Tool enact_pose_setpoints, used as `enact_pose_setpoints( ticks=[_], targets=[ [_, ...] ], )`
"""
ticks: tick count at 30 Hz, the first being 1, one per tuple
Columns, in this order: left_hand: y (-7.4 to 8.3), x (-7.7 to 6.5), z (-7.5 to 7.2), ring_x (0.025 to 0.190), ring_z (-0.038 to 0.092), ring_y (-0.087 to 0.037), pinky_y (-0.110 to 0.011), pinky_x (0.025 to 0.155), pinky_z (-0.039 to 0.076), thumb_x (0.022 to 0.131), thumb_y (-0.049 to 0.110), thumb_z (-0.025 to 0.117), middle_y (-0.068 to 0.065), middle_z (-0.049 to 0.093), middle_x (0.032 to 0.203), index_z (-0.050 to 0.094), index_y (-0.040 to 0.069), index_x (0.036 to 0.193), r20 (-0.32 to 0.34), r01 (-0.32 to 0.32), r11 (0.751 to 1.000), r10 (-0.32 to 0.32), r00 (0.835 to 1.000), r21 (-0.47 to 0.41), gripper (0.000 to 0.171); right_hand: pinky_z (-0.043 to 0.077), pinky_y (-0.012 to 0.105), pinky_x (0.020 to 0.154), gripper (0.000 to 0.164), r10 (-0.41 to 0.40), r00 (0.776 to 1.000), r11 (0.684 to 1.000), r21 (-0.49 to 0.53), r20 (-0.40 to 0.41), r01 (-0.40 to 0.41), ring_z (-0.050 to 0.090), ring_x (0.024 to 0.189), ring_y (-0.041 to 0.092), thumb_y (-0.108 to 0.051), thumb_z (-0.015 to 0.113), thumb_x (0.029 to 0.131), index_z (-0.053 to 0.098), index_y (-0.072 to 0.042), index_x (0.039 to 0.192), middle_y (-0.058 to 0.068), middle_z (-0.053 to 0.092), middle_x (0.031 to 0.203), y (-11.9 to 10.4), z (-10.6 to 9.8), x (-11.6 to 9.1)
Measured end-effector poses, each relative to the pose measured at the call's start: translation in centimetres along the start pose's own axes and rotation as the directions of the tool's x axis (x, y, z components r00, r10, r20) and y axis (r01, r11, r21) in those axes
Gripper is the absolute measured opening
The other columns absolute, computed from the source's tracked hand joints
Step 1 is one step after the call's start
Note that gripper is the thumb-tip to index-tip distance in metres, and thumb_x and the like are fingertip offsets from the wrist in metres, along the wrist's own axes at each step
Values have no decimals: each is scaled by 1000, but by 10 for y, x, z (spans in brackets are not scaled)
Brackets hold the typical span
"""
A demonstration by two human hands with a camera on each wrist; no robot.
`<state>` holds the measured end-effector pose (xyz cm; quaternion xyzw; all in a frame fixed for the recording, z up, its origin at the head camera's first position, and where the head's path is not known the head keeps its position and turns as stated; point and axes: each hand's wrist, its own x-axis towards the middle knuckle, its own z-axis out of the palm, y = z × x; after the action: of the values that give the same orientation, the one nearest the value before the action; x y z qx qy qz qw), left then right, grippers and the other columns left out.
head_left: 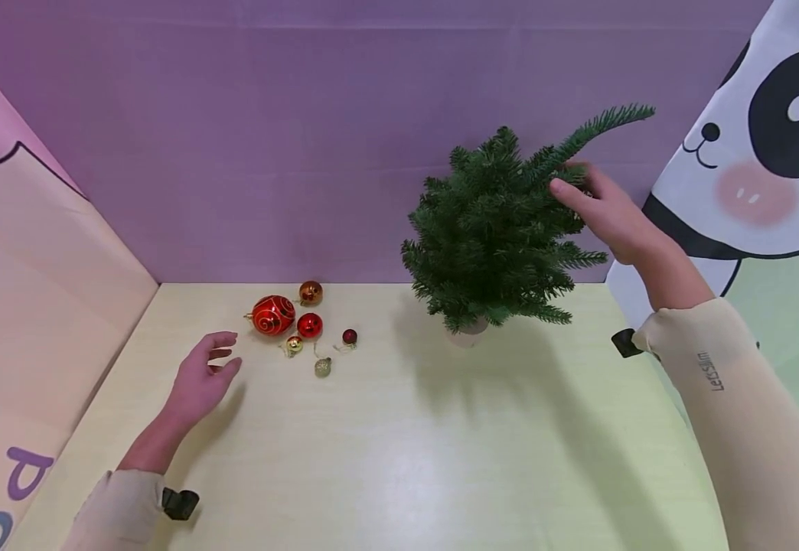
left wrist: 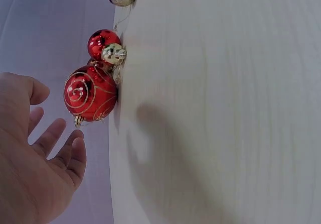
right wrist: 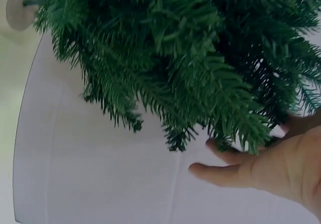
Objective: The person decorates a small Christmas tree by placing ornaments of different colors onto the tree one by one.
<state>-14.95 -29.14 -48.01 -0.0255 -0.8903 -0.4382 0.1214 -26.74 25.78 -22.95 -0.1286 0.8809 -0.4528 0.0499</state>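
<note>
A small artificial Christmas tree (head_left: pixel 492 229) stands on a pale round base at the back right of the table. My right hand (head_left: pixel 602 203) is at its upper right side, the thumb extended and the fingers partly hidden among the green branches (right wrist: pixel 200 93). To the left, my left hand (head_left: pixel 201 379) hovers above the table, fingers loosely bent and holding nothing. Beyond its fingertips lies a large red bauble with gold swirls (head_left: pixel 273 315), which also shows right past the left hand (left wrist: pixel 45 158) in the left wrist view.
Around the large bauble lie a smaller red bauble (head_left: pixel 310 325), a copper-brown one (head_left: pixel 311 292), a tiny gold one (head_left: pixel 294 346), a glittery pale gold one (head_left: pixel 322 367) and a dark red one (head_left: pixel 350 337). A purple backdrop (head_left: pixel 269 153) rises behind the table (head_left: pixel 372 459).
</note>
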Motion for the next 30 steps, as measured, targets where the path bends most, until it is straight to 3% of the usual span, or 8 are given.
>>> enact_pose_setpoints(
  ticks=[2, 8, 11, 19, 26, 30],
  targets=[
    [1, -1, 1, 114, 52, -42, -19, 80, 42, 95, 3, 58, -24, 53, 127, 49, -5, 130, -13, 9, 1000, -9, 1000, -1, 37, 16, 64, 109, 83, 23, 1000, 999, 47, -6, -23, 6, 145, 36, -53, 41, 99, -4, -15, 156, 18, -2, 160, 1, 1, -2],
    [7, -2, 5, 115, 51, -42, -34, 84, 42, 95, 4, 58, -25, 52, 128, 47, -6, 131, -25, 20, 1000, -20, 999, 9, 39, 25, 66, 104, 86, 51, 998, 985, 164, -22, -47, 1, 146, 31, -53, 44, 97, -10, -19, 156, 13, -9, 161, 4, 4, -5],
    [9, -1, 6, 115, 51, -42, -29, 84, 42, 95, 4, 57, -25, 51, 129, 47, -6, 132, -39, 25, 1000, -25, 999, 0, 39, 24, 65, 104, 84, 22, 999, 978, 209, -30, -15, 1, 146, 30, -51, 44, 98, -7, -19, 156, 12, -8, 160, 7, 5, -6],
    [12, -3, 7, 116, 51, -42, -17, 80, 41, 96, 4, 57, -25, 52, 130, 47, -4, 132, -90, 53, 999, -54, 994, -11, 38, 28, 64, 103, 71, -79, 993, 986, 142, -90, 91, 17, 142, 36, -43, 41, 102, 5, -15, 157, 16, 8, 157, 16, 11, -12],
    [18, 0, 4, 117, 51, -41, -19, 82, 40, 97, 9, 55, -23, 51, 131, 45, -3, 134, -142, 101, 995, -104, 984, -25, 40, 26, 65, 103, 78, -66, 997, 986, 154, -30, 69, 7, 146, 31, -49, 39, 101, -6, -19, 156, 12, -2, 160, 15, 10, -8],
    [26, 1, 4, 116, 51, -41, -20, 83, 40, 97, 9, 54, -22, 51, 130, 45, -3, 134, -159, 109, 994, -111, 981, -19, 40, 27, 65, 103, 78, -70, 997, 989, 133, -19, 72, 9, 145, 32, -51, 38, 100, -5, -18, 156, 14, 1, 160, 15, 8, -7]
  ],
)
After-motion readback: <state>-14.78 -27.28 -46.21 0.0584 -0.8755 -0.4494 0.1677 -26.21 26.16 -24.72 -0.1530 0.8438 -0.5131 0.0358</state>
